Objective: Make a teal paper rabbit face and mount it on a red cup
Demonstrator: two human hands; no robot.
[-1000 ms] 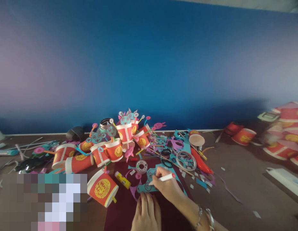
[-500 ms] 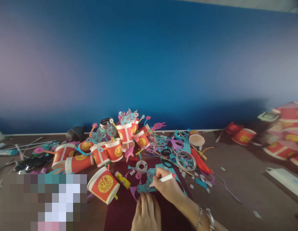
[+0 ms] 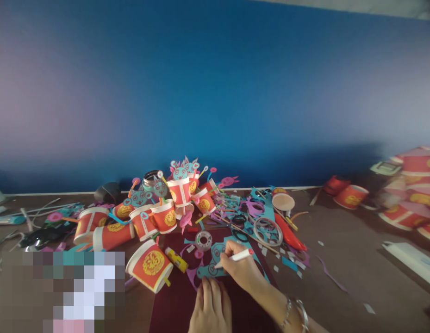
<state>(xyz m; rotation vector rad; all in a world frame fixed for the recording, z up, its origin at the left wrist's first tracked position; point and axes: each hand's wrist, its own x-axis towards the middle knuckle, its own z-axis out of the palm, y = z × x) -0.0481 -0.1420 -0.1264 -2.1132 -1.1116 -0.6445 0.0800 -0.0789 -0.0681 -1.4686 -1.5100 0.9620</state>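
My right hand (image 3: 241, 272) is closed around a white marker pen (image 3: 235, 256) with a red end, its tip on a teal paper cut-out (image 3: 210, 269) that lies on a dark maroon sheet (image 3: 173, 305). My left hand (image 3: 210, 309) lies flat with its fingers stretched out on the maroon sheet, just below the cut-out. A roll of tape (image 3: 203, 240) and a yellow glue stick (image 3: 177, 259) lie just beyond the cut-out.
Several red paper cups (image 3: 150, 265) with paper animal faces crowd the table's middle and left. Paper scraps, rings (image 3: 268, 231) and sticks lie to the right of the cut-out. More red cups (image 3: 352, 196) stand at the far right. A blue wall rises behind.
The pen hand has shifted slightly over the teal cut-out. The left hand stays flat in the same place.
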